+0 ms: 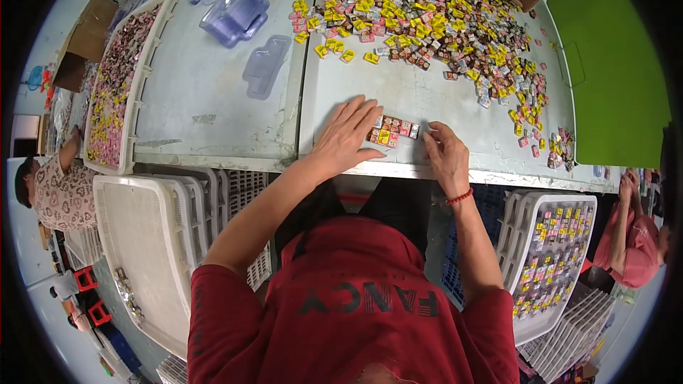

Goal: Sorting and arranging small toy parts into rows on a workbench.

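Near the table's front edge lies a small block of wrapped sweets (393, 131), set side by side in two short rows, in brown, yellow, pink and silver. My left hand (346, 138) rests at the block's left end, its fingers stretched out and its thumb along the near side. Just off the right end is my right hand (448, 158), its fingers bent and a little apart, with nothing visible in them. Beyond both hands spreads a big heap of loose wrapped sweets (420, 11) in the same colours.
Clear plastic trays (238, 11) sit at the far left, with a flat one (267, 66) nearer. A white crate of sweets (133, 64) stands left. Below the table are stacked white crates (142, 242) and, right, a crate of grouped sweets (523, 267). A green panel (612, 64) borders the right.
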`<state>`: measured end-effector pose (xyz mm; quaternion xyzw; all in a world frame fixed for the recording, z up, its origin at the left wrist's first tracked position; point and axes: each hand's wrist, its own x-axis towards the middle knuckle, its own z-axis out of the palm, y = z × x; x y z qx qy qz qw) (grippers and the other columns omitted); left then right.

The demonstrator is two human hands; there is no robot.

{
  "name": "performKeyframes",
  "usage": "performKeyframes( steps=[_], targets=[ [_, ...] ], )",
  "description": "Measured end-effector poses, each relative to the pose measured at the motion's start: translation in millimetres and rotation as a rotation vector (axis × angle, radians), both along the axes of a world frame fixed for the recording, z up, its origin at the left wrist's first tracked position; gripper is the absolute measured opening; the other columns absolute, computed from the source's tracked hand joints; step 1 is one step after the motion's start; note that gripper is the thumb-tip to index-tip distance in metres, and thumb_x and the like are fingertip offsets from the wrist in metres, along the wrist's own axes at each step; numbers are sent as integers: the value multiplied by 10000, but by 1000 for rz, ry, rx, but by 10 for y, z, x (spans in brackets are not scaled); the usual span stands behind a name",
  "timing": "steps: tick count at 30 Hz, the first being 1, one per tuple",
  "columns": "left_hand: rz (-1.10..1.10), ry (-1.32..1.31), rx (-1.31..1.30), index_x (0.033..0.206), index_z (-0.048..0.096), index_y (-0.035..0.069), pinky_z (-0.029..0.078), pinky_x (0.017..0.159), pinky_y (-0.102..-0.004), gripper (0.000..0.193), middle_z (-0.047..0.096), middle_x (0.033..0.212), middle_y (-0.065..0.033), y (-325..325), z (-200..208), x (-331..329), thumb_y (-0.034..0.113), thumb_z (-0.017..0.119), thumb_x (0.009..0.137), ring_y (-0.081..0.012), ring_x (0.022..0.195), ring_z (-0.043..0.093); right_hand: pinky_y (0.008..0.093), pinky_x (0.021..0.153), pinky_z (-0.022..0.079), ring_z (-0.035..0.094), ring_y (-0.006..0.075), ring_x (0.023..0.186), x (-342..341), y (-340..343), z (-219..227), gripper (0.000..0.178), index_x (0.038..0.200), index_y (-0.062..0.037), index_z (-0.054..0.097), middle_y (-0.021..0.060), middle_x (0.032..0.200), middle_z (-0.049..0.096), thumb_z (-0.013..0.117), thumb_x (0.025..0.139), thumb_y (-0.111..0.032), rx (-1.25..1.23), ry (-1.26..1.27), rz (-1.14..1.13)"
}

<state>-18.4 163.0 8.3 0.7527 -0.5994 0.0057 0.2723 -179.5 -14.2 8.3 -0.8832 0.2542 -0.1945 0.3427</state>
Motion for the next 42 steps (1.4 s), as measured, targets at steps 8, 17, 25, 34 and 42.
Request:
performKeyframes(
  steps=[8, 17, 25, 34, 42],
  targets=[
    [101, 102, -101, 1184, 544, 16, 381, 938, -410, 562, 560, 1153, -138, -23, -28, 65, 313, 718, 739, -313, 1090, 500, 211, 507, 489, 619, 93, 625, 204, -2, 49, 266, 1144, 23, 572, 53, 809, 649, 597, 902, -84, 749, 29, -35],
    [226, 195, 35, 738, 611, 102, 476, 717, -427, 119, 583, 711, -81, -165, -79, 109, 203, 591, 797, -282, 783, 610, 220, 548, 513, 620, 111, 628, 287, 17, -81, 193, 1096, 26, 579, 47, 798, 634, 551, 927, -62, 894, -19, -1],
    [255, 398, 432, 867, 703, 84, 491, 748, -398, 255, 687, 866, -106, 792, 212, 1160, 320, 615, 827, -293, 836, 647, 216, 460, 469, 605, 111, 552, 1143, 886, 45, 252, 1108, 49, 546, 69, 761, 633, 601, 890, -65, 929, 141, 196],
    [247, 505, 396, 870, 712, 37, 484, 694, -332, 290, 684, 791, -132, 1961, 257, 2299, 314, 668, 795, -222, 731, 638, 214, 418, 440, 564, 88, 502, 1443, 1271, 122, 242, 1113, 36, 560, 30, 722, 605, 587, 905, -84, 892, 177, 246],
    [483, 62, 351, 922, 679, 60, 471, 791, -388, 267, 654, 888, -120, 2115, 270, 2695, 298, 633, 808, -316, 852, 591, 213, 428, 434, 553, 85, 512, 1399, 1282, 132, 232, 1111, 55, 545, 30, 716, 589, 573, 912, -61, 906, 151, 217]
  ],
)
